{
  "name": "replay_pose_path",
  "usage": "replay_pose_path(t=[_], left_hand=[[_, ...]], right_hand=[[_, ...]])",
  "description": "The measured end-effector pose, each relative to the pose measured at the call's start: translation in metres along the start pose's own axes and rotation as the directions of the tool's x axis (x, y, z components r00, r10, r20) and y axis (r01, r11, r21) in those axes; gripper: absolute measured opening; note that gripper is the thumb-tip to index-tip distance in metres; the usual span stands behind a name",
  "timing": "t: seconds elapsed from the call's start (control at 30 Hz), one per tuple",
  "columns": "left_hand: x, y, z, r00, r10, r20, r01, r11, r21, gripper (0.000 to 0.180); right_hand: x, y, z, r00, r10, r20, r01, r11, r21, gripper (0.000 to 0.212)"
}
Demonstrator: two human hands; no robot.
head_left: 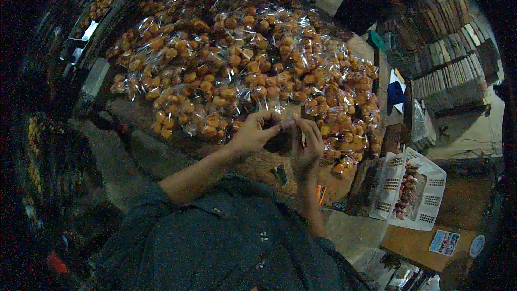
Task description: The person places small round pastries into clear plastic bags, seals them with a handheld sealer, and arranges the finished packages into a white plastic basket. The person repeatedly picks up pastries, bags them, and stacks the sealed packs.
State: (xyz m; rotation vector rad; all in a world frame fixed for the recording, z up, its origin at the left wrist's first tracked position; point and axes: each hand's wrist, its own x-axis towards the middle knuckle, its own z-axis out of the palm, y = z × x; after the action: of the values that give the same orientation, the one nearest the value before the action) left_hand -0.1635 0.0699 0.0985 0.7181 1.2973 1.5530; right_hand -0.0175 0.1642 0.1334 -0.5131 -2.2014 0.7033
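My left hand [250, 136] and my right hand [307, 150] meet at the near edge of a big heap. Their thumbs and fingers pinch the gathered top of a clear plastic bag [287, 114]. What lies inside this bag is hard to separate from the heap behind it. The heap is made of many shiny clear bags [231, 59] filled with small round golden-brown pieces, perhaps baked or fried snacks. They cover most of the wooden table [328, 180]. A small dark object [279, 174] lies below my hands, and thin orange sticks [321, 194] lie beside my right forearm.
At the right, a white plastic basket [437, 175] holds reddish-brown packed pieces. Stacked flat bundles [447, 78] stand beyond it. A person in dark clothes [363, 5] is at the far right. A long tray [105, 2] of similar round pieces lies at the far left.
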Motion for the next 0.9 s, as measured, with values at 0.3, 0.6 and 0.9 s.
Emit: replay_pose_path(t=[0.3,0.6,0.9], left_hand=[[-0.033,0.010,-0.019,0.972,0.228,-0.056,-0.225,0.973,0.053,0.025],[-0.069,-0.040,-0.054,0.830,-0.020,-0.558,-0.025,0.997,-0.073,0.067],[-0.157,-0.089,-0.103,0.629,-0.287,-0.722,0.074,0.947,-0.312,0.058]], right_hand=[[0.001,-0.002,0.006,0.951,0.022,0.310,0.008,0.995,-0.095,0.019],[-0.078,0.044,0.092,0.778,0.387,0.494,-0.566,0.773,0.286,0.018],[-0.195,0.107,0.181,0.791,0.074,0.608,0.060,0.978,-0.198,0.038]])
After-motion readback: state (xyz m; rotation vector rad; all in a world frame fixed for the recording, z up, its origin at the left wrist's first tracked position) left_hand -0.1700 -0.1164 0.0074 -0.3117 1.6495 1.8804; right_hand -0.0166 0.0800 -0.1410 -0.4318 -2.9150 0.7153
